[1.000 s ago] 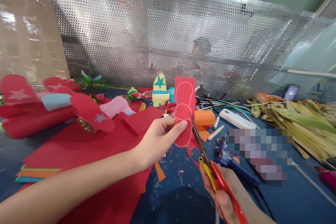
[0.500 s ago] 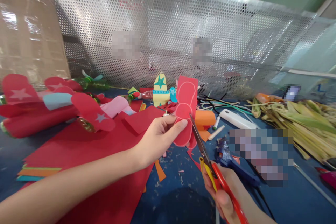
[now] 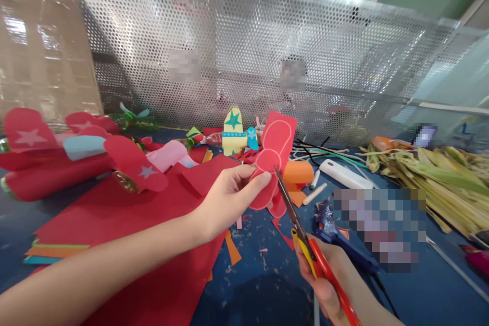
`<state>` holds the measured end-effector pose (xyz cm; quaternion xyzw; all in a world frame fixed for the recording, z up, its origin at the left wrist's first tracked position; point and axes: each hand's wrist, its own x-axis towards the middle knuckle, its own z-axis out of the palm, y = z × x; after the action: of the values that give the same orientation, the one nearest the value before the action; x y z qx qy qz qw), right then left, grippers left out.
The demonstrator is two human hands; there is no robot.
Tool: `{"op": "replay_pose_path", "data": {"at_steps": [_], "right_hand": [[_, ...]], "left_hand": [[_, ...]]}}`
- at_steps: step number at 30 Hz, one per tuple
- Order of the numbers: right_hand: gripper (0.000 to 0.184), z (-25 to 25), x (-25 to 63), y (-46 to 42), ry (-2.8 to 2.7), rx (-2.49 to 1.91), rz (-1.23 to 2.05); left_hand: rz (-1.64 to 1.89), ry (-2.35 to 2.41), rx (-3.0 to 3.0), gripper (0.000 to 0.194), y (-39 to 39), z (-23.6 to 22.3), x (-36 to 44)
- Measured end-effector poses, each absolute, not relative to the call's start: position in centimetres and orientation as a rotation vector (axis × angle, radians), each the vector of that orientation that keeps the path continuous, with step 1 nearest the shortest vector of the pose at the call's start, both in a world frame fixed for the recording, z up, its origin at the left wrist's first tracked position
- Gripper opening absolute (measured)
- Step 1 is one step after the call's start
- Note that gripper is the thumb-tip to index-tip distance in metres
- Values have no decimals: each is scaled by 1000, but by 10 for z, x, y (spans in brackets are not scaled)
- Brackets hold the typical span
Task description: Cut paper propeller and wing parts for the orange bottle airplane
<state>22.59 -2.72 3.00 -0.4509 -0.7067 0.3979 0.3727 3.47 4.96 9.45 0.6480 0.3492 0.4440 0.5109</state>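
Note:
Between thumb and fingers, my left hand (image 3: 233,198) pinches a piece of red paper (image 3: 280,135) marked with a pale rounded outline. The lower lobe of the paper is cut along its curve, while the top still has square corners. My right hand (image 3: 324,280) grips scissors (image 3: 292,209) with red and yellow handles. Their blade tips touch the paper's right side, near the middle of the outline. Under my left forearm lie large red paper sheets (image 3: 153,229).
Red paper-and-bottle planes (image 3: 61,173) stand at left, and a yellow one (image 3: 234,132) behind my hands. To the right are a blue glue gun (image 3: 340,239), glue sticks (image 3: 315,193), a white case (image 3: 346,173) and dried husks (image 3: 416,178). A perforated metal panel (image 3: 244,35) rises behind.
My left hand has tilted the red paper, its top leaning to the right. The scissors have shifted slightly left at the tips, staying at the paper's edge.

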Motion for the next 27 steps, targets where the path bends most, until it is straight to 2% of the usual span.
{"op": "replay_pose_path", "data": {"at_steps": [16,27], "right_hand": [[73,41,227,-28,-1745,-1230,1196],[72,39,227,-27,-1815,-1217,1085]], "left_hand": [[1096,767,1489,29,50,99,34],[1097,755,1494,30,50,101,33]]}}
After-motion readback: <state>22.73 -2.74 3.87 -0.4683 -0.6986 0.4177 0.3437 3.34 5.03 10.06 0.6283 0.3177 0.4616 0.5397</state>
